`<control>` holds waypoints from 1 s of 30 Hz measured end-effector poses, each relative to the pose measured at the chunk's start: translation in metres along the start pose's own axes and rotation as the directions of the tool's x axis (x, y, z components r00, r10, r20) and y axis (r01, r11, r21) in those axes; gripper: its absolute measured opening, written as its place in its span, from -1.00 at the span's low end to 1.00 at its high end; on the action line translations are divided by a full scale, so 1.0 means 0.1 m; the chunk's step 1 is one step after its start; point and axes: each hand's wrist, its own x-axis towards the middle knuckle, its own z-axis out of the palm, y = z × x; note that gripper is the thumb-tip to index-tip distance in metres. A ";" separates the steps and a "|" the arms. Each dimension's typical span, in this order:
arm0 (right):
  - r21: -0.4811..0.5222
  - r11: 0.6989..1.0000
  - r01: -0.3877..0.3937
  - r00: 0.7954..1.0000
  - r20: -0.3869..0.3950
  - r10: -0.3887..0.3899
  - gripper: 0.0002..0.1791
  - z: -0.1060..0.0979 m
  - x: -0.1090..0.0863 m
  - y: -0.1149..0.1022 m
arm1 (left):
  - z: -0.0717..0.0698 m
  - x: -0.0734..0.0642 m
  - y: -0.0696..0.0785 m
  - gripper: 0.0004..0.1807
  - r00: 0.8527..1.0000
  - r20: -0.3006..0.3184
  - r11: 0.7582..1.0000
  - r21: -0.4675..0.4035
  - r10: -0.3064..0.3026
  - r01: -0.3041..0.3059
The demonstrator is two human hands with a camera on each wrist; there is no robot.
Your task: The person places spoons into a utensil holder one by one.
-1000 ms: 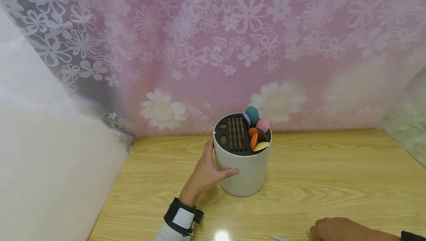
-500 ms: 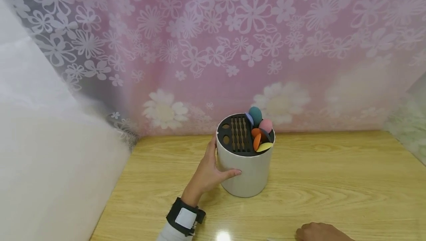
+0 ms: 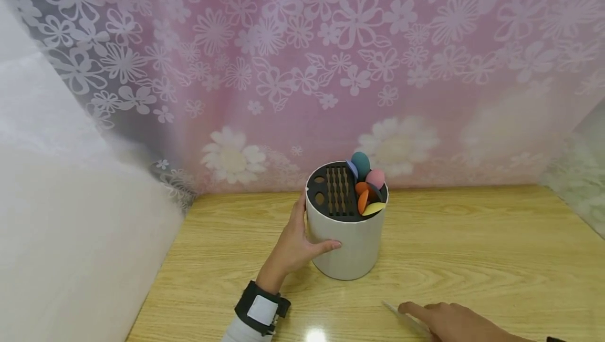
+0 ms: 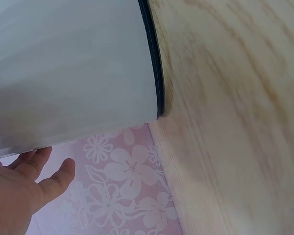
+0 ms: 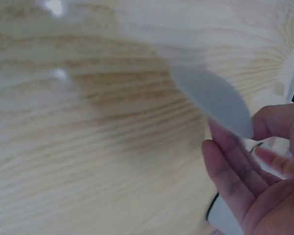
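Observation:
My left hand (image 3: 295,245) grips the left side of a white round utensil holder (image 3: 347,250), its thumb across the front wall. A black slotted insert (image 3: 336,192) fills the holder's top, with several colourful oval utensil ends (image 3: 368,184) rising from its right side. In the left wrist view, the holder's pale wall (image 4: 73,73) stands on the table with my left fingers beside it. Near the table's front, my right hand (image 3: 454,321) pinches a thin pale leaf-shaped piece (image 5: 215,100) by one end. Its exact kind cannot be told.
The wood-grain table (image 3: 227,247) extends around the holder. Behind it hangs a pink flowered curtain (image 3: 293,69), close to the table's back edge. A white surface (image 3: 80,216) borders the left.
My right hand went left and almost out of the head view, then came back up with the thin pale piece, which lay at the lower edge earlier. My left hand keeps its hold.

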 end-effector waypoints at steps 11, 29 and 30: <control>-0.108 0.980 0.167 0.972 -0.151 -0.182 -0.72 -0.34 0.02 -0.10 | 0.12 0.07 -0.36 0.29 1.000 -0.027 0.999 0.039 -0.013 0.014; -0.157 0.985 0.076 0.985 -0.142 -0.099 -0.73 -0.31 0.06 -0.04 | 0.12 0.06 -0.35 0.29 0.999 -0.033 0.999 0.042 0.004 -0.003; -0.127 0.991 0.054 0.990 -0.122 -0.069 -0.75 -0.28 0.06 0.00 | 0.12 0.06 -0.35 0.29 1.000 -0.031 0.999 0.036 0.002 -0.001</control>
